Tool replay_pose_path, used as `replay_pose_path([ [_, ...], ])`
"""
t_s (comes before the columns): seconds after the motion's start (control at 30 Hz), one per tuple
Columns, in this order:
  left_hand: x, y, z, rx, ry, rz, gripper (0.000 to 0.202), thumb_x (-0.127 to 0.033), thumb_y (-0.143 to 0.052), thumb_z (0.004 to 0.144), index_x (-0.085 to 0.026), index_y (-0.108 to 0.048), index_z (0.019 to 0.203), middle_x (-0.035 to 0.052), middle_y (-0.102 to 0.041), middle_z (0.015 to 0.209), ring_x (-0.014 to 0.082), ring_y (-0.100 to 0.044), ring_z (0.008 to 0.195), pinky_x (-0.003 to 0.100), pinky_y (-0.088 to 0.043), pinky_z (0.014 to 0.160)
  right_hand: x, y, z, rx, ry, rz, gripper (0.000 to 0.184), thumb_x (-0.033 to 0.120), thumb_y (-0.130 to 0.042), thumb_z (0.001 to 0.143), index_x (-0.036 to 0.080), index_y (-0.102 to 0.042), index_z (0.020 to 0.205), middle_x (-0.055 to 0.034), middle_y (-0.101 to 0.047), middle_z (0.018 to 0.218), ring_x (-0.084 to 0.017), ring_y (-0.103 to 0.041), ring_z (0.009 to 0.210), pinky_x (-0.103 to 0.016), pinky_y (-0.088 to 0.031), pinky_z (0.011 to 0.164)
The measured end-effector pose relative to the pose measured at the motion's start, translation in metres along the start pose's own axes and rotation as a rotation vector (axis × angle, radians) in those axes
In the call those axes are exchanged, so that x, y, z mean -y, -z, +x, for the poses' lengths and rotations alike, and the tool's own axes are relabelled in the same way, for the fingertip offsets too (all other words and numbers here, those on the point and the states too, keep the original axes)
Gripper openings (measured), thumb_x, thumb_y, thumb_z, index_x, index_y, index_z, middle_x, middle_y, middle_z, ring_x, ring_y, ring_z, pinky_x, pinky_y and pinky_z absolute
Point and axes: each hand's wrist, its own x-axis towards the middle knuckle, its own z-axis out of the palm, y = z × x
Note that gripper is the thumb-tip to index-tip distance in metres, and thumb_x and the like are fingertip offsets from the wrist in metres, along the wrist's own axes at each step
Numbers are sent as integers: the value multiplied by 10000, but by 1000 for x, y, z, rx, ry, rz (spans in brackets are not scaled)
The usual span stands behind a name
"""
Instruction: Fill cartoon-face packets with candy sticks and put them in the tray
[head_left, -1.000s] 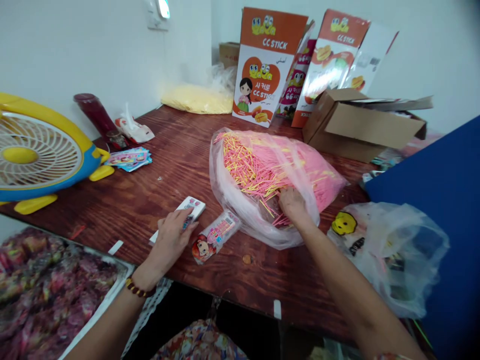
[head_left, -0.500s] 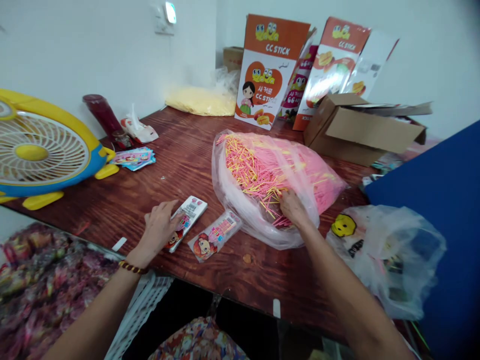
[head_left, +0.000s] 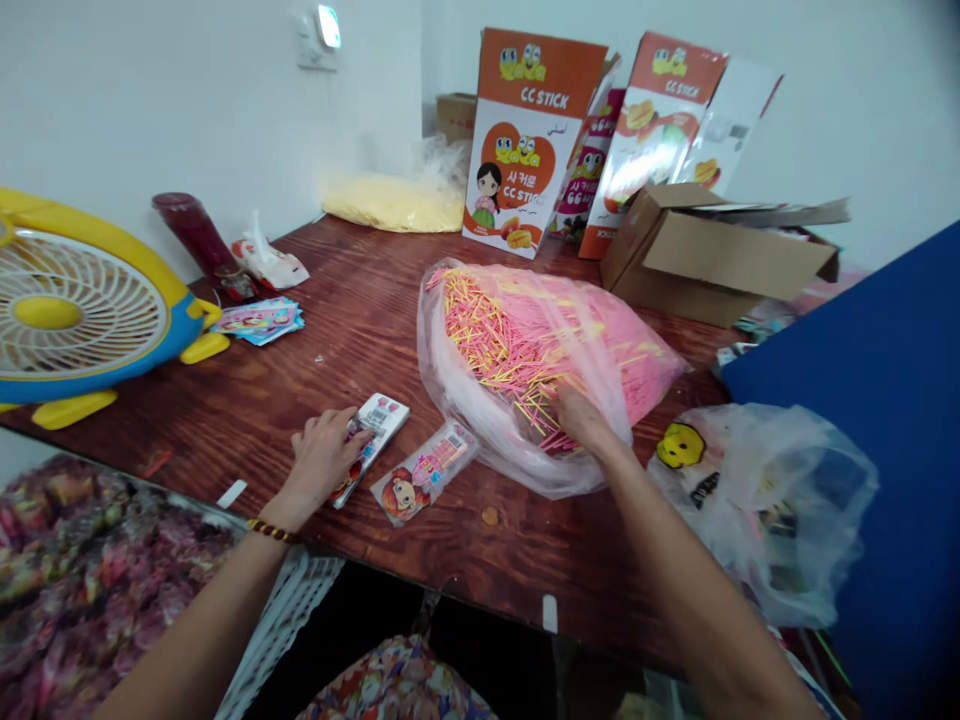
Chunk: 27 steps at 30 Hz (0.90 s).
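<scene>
My left hand (head_left: 324,458) lies over the left side of a stack of printed plastic packets (head_left: 384,420), its fingers apart and touching the top one. Just right of the stack, a single clear packet (head_left: 426,472) with a cartoon girl lies flat. A large clear plastic bag (head_left: 442,375) lies open on its side, full of thin pink and yellow sticks (head_left: 480,330). My right hand (head_left: 583,418) reaches into the bag's mouth, with its fingers closed among the sticks at the near edge. Its fingertips are partly hidden there.
A yellow and blue fan (head_left: 90,300) stands at the left of the wooden table (head_left: 360,310). Behind are a CC Stick box (head_left: 517,150), an open carton (head_left: 720,255) and a yellow bundle (head_left: 390,203). A knotted plastic bag (head_left: 795,500) sits at right, beside a blue panel (head_left: 885,400).
The whole view has shifted slightly left. My right hand still works among the sticks, and my left hand stays on the packet stack.
</scene>
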Motion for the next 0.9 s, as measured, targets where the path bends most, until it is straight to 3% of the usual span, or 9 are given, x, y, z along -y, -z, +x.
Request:
replay_pose_path([
  [0.23,-3,-1,2,10,3,21,495,-471,-406,961,-194,-548,1346,163,-580,1343,375,-517,1184,483,-424,913,5,-14,-7,-5,13,161,113,87,-476,850,153,-555,803,-149,-653,932,-202,-569,874,-302,-391,807],
  [0.47,-3,-3,8,-13,8,17,492,-498,-446,942,-205,-587,1311,156,-591,1306,378,-509,1164,489,-426,902,4,-17,6,-139,-24,618,138,319,-429,865,214,-492,802,-14,-601,712,-168,-553,666,-300,-452,667],
  [0.6,1,-7,11,-37,14,-22,454,-480,-489,925,-221,-597,1282,144,-599,1294,369,-521,1155,472,-426,884,7,-30,4,-232,6,880,226,439,-459,828,226,-517,878,7,-619,728,-157,-568,655,-296,-456,656],
  [0.73,3,-7,15,-64,3,-86,422,-458,-534,899,-224,-591,1245,125,-621,1242,343,-538,1147,441,-422,879,9,-42,-3,-324,-28,1088,256,410,-623,702,223,-558,864,8,-644,789,-161,-556,704,-306,-449,696],
  [0.9,5,-8,22,-113,-11,-227,315,-422,-584,840,-212,-599,1074,87,-645,1145,294,-555,1104,407,-427,902,10,-47,-6,-288,-65,1088,233,395,-655,679,214,-609,819,7,-660,750,-174,-552,697,-313,-451,677],
])
